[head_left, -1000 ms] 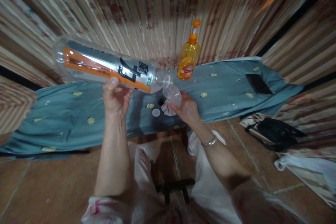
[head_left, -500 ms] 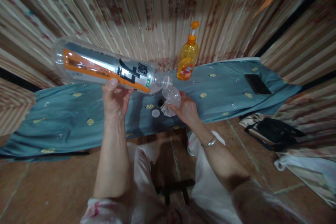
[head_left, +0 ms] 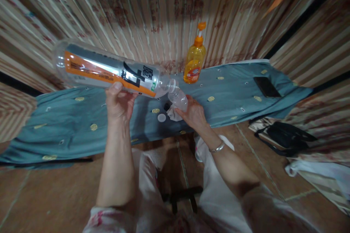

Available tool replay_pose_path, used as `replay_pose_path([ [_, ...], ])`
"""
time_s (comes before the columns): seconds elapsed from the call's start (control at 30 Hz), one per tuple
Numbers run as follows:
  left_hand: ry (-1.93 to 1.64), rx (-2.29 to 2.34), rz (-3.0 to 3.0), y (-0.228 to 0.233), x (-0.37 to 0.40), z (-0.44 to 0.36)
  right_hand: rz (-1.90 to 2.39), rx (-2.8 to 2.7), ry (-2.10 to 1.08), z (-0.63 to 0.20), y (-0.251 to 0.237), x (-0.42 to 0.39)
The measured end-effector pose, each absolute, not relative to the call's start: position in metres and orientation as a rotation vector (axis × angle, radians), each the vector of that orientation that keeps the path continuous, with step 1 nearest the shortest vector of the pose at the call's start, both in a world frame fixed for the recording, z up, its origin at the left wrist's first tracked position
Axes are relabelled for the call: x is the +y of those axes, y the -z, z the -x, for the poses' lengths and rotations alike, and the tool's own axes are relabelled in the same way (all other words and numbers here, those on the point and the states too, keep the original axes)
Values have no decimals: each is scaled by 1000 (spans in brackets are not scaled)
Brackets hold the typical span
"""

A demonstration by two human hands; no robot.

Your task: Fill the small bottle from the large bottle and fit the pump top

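Observation:
My left hand point(head_left: 119, 102) is closed round the underside of a large clear plastic bottle point(head_left: 109, 67) with an orange and silver label. The bottle lies nearly level, its neck pointing right and slightly down. Its mouth meets the opening of a small clear plastic bottle point(head_left: 177, 98), which tilts toward it in my right hand point(head_left: 194, 113). Whether the two rims touch I cannot tell. Below the small bottle is a crumpled pale cloth point(head_left: 174, 114). Beside the cloth lie a round white cap point(head_left: 161, 118) and a small dark cap-like piece point(head_left: 167, 106).
A pump bottle of yellow liquid point(head_left: 194, 62) stands at the table's back edge. A dark phone-like slab point(head_left: 267, 87) lies at the right on the teal tablecloth point(head_left: 232, 94). Pleated curtains point(head_left: 131, 14) hang close behind the table. A black bag point(head_left: 286, 138) is at the lower right.
Both hands and bottles keep nearly the same pose. The whole view has shifted very slightly; nothing has been taken hold of or let go.

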State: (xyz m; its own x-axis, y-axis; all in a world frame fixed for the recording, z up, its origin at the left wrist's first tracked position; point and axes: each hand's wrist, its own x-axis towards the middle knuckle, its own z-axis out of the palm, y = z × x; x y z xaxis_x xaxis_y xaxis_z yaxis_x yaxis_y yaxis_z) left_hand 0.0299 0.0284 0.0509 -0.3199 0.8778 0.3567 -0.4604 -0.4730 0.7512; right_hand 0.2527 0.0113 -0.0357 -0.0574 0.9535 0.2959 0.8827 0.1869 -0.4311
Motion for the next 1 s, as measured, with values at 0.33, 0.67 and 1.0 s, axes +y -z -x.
replay_pose_path([
  [0.33, -1903, 635, -932, -52, 27, -32, 1673, -1953, -171, -254, 37, 11],
  [0.67, -1901, 646, -953, -52, 27, -32, 1687, -1962, -153, -253, 38, 11],
  [1.0, -1903, 608, -948, -51, 28, -31, 1637, -1951, -154, -255, 44, 13],
])
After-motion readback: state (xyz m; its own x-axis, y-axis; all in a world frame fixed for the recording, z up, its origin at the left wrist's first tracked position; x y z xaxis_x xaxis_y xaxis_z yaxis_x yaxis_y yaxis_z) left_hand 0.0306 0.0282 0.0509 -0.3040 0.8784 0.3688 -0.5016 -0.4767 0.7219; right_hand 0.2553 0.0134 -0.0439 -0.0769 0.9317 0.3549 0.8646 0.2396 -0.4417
